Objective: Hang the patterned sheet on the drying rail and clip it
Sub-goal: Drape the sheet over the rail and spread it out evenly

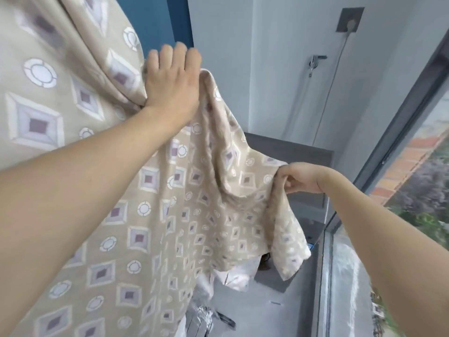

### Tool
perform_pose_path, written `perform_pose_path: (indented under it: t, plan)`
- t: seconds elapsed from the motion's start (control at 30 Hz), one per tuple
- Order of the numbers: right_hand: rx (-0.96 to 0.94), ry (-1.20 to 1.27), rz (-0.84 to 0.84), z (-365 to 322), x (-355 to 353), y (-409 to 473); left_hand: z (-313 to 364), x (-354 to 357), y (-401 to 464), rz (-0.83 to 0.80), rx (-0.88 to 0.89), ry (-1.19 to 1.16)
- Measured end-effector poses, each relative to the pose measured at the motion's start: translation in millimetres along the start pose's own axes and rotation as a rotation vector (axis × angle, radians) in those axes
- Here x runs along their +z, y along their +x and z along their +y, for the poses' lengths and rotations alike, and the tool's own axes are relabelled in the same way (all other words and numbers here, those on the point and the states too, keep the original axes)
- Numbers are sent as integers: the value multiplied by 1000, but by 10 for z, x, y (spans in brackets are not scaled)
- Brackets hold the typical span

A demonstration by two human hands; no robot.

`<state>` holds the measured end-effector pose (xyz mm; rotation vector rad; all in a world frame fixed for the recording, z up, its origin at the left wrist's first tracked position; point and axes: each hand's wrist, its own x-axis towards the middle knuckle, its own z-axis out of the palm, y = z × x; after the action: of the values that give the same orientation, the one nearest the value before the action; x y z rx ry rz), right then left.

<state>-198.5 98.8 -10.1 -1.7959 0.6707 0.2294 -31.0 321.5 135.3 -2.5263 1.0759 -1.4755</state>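
The patterned sheet is beige with purple diamonds and white circles. It hangs in front of me and fills the left half of the view. My left hand is raised high, its fingers curled over the sheet's top fold. Lower and to the right, my right hand pinches the sheet's edge, and a loose corner droops below it. The drying rail is hidden by the cloth. No clip is in view.
A tall window with a dark frame runs along the right. A white wall behind carries a socket plate with a cable and a tap. A grey cabinet stands at the back. White cloth lies on the grey floor.
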Motion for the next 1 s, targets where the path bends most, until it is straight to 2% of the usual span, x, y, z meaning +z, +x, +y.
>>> perform_pose_path:
  t: [0.03, 0.07, 0.1, 0.17, 0.2, 0.23, 0.27, 0.3, 0.33, 0.43, 0.47, 0.5, 0.6, 0.67, 0.7, 0.8, 0.87, 0.9, 0.93, 1.0]
  plan:
    - [-48, 126, -20, -20, 5, -108, 19, -13, 14, -7, -44, -20]
    - [-57, 144, -99, -10, 15, -153, 44, -25, 40, -21, -90, -48]
    - [-24, 67, -240, 30, 66, -173, 75, -57, 64, -48, -128, -77]
    - [179, -218, -586, 195, 216, -106, 124, -120, 108, -128, -152, -160]
    - [302, -372, -687, 271, 291, -33, 135, -158, 114, -165, -134, -220]
    - [383, -490, -713, 324, 352, 21, 144, -193, 106, -213, -103, -304]
    - [406, -544, -667, 370, 393, 57, 153, -229, 90, -274, -73, -403]
    - [376, -493, -583, 390, 415, 82, 158, -248, 69, -365, -60, -500]
    - [309, -330, -461, 407, 408, 132, 163, -272, 46, -483, -74, -581]
    - [136, 483, -110, 426, 325, 334, 147, -392, -4, -746, -174, -809]
    - [120, 634, -96, 400, 313, 414, 133, -432, -13, -774, -204, -893]
    - [124, 684, -153, 352, 336, 477, 112, -464, -23, -786, -213, -960]
    - [141, 530, -405, 217, 528, 575, 14, -537, -65, -853, -84, -1059]
    - [143, 369, -449, 158, 658, 584, -53, -562, -109, -949, 32, -1018]
    - [153, 312, -470, 141, 724, 560, -86, -576, -140, -1029, 89, -925]
    - [209, 223, -490, 162, 918, 480, -71, -708, -249, -1340, 301, -387]
    - [212, 168, -391, 269, 1056, 467, -8, -757, -368, -1561, 306, -145]
    - [211, 141, -343, 316, 1123, 460, 20, -746, -429, -1560, 311, -91]
    - [208, 140, -307, 362, 1187, 458, 30, -708, -471, -1469, 352, -62]
    - [187, 241, -262, 443, 1310, 477, -6, -594, -516, -1061, 542, 65]
